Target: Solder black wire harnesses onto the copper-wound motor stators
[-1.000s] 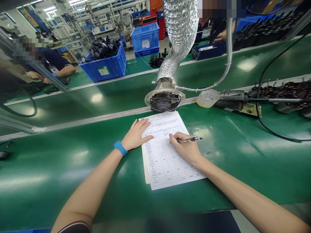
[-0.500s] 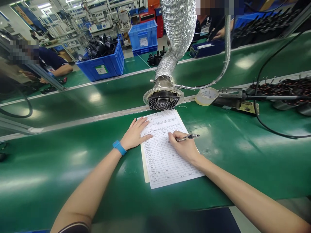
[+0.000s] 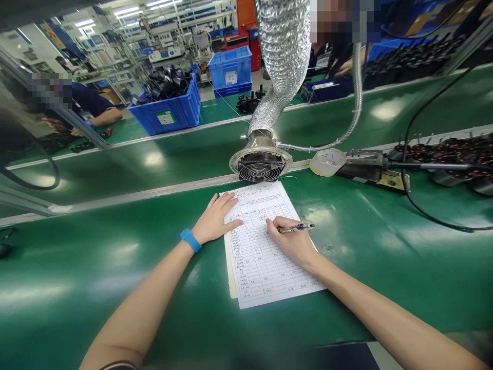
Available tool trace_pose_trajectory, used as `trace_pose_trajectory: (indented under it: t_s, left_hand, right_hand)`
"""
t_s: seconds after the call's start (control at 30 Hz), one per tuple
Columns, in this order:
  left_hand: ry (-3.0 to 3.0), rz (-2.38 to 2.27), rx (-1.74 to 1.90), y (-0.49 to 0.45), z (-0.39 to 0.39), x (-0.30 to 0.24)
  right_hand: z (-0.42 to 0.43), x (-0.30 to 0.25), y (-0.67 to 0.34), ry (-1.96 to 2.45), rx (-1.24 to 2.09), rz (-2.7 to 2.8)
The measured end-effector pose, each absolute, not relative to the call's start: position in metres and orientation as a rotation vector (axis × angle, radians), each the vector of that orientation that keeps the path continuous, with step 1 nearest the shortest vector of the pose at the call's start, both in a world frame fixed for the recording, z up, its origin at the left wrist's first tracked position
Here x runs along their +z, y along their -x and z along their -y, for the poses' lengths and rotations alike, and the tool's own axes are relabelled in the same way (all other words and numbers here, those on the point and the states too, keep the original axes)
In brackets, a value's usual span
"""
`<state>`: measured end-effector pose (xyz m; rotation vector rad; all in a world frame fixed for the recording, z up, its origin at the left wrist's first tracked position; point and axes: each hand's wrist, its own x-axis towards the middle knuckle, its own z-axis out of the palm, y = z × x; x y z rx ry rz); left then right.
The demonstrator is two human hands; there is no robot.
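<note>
Nearest us, our left hand (image 3: 215,218) lies open and flat on one printed form (image 3: 256,277) on the green bench (image 3: 115,257), our right hand (image 3: 290,241) grips one pen (image 3: 298,227), tip hidden, the entries too small to tell what is filled or left, and beyond sit one round fan (image 3: 262,167) and one blue crate (image 3: 165,110).

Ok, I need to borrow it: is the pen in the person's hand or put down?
In hand: the right hand grips the pen between its fingers, above the printed form; the pen's tip is hidden.

L hand (image 3: 214,218) flat, R hand (image 3: 291,241) curled.
</note>
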<state>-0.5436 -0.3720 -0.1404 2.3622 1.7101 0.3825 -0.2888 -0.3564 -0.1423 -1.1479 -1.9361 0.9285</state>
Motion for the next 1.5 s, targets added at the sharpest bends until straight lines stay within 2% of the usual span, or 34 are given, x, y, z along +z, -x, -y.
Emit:
trace_pose_trajectory:
  t_s: [1.5]
  left_hand:
    - [-2.371, -1.712, 0.367, 0.5437, 0.3718, -0.1404]
  right_hand:
    - [0.3521, -0.1497, 0.2871, 1.121, 0.848, 1.985]
